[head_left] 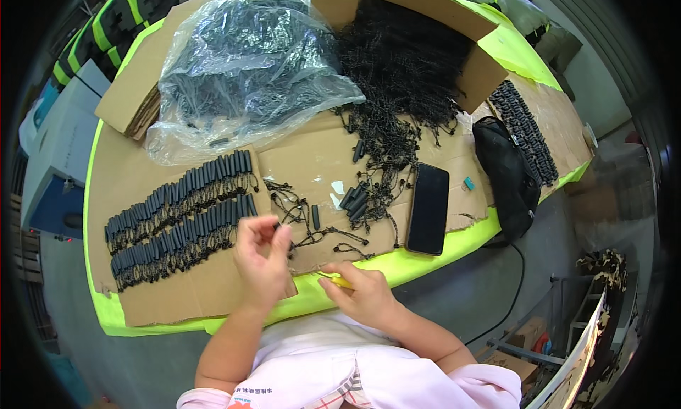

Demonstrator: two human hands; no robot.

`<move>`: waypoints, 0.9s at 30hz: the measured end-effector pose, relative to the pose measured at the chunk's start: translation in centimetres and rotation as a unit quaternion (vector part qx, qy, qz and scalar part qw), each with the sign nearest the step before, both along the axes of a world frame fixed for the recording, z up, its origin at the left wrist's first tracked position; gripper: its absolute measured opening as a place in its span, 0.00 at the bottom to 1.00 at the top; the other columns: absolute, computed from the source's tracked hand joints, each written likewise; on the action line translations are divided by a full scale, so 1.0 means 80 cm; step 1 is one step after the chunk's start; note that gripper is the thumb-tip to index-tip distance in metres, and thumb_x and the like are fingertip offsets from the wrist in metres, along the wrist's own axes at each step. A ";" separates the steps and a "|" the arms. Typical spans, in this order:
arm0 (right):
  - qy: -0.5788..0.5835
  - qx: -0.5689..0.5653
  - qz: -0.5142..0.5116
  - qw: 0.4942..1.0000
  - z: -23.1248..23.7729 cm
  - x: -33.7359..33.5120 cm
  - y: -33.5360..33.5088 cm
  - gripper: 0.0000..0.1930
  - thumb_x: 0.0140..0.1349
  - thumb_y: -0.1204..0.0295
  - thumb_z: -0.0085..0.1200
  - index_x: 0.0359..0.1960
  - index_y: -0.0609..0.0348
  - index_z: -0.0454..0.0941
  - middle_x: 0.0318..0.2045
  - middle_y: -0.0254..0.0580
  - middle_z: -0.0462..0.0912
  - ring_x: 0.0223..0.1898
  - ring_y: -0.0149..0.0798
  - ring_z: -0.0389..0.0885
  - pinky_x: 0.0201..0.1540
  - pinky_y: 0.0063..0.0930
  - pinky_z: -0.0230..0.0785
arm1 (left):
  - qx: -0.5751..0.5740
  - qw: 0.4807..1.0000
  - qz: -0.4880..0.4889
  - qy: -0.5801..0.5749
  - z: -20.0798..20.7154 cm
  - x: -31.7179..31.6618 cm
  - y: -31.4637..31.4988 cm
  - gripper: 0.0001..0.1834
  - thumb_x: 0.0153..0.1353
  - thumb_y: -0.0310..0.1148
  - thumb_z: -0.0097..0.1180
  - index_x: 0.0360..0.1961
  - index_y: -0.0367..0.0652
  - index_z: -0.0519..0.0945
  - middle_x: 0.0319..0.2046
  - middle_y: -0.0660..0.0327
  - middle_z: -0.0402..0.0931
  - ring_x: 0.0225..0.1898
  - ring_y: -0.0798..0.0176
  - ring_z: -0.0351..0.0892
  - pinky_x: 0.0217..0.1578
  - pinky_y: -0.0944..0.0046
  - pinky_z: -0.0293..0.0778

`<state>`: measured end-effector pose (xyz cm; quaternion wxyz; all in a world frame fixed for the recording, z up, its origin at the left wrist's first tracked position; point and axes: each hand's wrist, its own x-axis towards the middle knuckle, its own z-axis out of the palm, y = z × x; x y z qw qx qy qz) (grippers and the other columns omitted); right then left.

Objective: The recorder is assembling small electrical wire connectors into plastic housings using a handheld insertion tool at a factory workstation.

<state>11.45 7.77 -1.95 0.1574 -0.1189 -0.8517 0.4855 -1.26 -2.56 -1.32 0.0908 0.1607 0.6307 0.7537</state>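
Between the thumb and forefinger of my left hand (262, 260) is a small dark piece, mostly hidden by the fingers; it looks like one of the black tubes. A small tool with a yellow handle (341, 282) is gripped in my right hand (365, 295), its thin tip pointing left toward my other hand. Just beyond my hands lie loose black cord loops (330, 233) and a single black tube (316, 217). A small pile of tubes (355, 202) sits farther back. To the left, two rows of black tubes with cord loops (181, 228) are laid out on cardboard.
A clear plastic bag (248, 61) full of dark pieces stands at the back left. Black cords spill from an open cardboard box (489, 75) beside it. Right of the cords are a phone (428, 209), a black pouch (505, 175) and another row of dark pieces (525, 132).
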 end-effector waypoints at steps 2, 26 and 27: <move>-0.027 0.051 0.005 0.998 -0.007 0.008 0.022 0.13 0.53 0.76 0.55 0.41 0.63 0.71 0.26 0.45 0.79 0.19 0.36 0.76 0.20 0.26 0.66 | -0.237 0.966 -0.010 0.107 0.014 -0.032 0.002 0.08 0.52 0.26 0.58 0.33 0.40 0.73 0.19 0.65 0.70 0.25 0.73 0.68 0.25 0.73 0.66; 0.199 -0.374 -0.166 0.891 0.004 0.003 0.093 0.04 0.57 0.80 0.47 0.34 0.62 0.70 0.31 0.36 0.78 0.18 0.14 0.59 0.22 0.09 0.55 | -0.493 0.784 -0.207 0.315 -0.011 -0.036 0.126 0.11 0.50 0.28 0.53 0.36 0.38 0.75 0.30 0.49 0.72 0.35 0.45 0.73 0.38 0.53 0.70; 0.176 -0.364 -0.177 0.897 0.007 0.003 0.090 0.07 0.58 0.78 0.47 0.39 0.63 0.72 0.27 0.34 0.78 0.19 0.15 0.61 0.22 0.09 0.55 | -0.503 0.782 -0.217 0.298 -0.011 -0.037 0.128 0.12 0.50 0.27 0.52 0.37 0.37 0.74 0.31 0.48 0.72 0.35 0.42 0.73 0.38 0.52 0.70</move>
